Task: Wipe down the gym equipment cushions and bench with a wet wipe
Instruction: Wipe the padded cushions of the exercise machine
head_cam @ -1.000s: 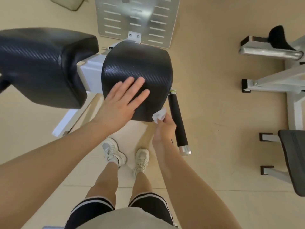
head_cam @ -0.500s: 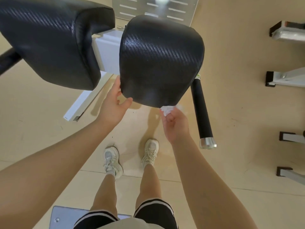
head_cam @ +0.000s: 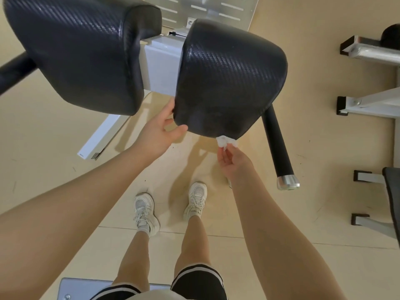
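Two black textured cushions sit side by side on a white frame. The right cushion (head_cam: 231, 79) hangs over my feet; the left cushion (head_cam: 82, 50) is larger. My right hand (head_cam: 232, 160) pinches a crumpled white wet wipe (head_cam: 226, 141) against the lower front edge of the right cushion. My left hand (head_cam: 161, 128) cups that cushion's lower left corner, thumb under its edge and fingers behind it, out of sight.
A black foam handle with a chrome cap (head_cam: 279, 148) slopes down right of the cushion. White equipment frames (head_cam: 368, 102) and a black bench edge (head_cam: 392, 202) stand at the right. A perforated metal plate (head_cam: 207, 9) lies behind. A grey plate (head_cam: 86, 286) sits near my legs.
My left hand left the top of the right cushion and moved to its lower left corner. My right hand keeps the wipe at the cushion's lower front edge. The view has drawn closer.
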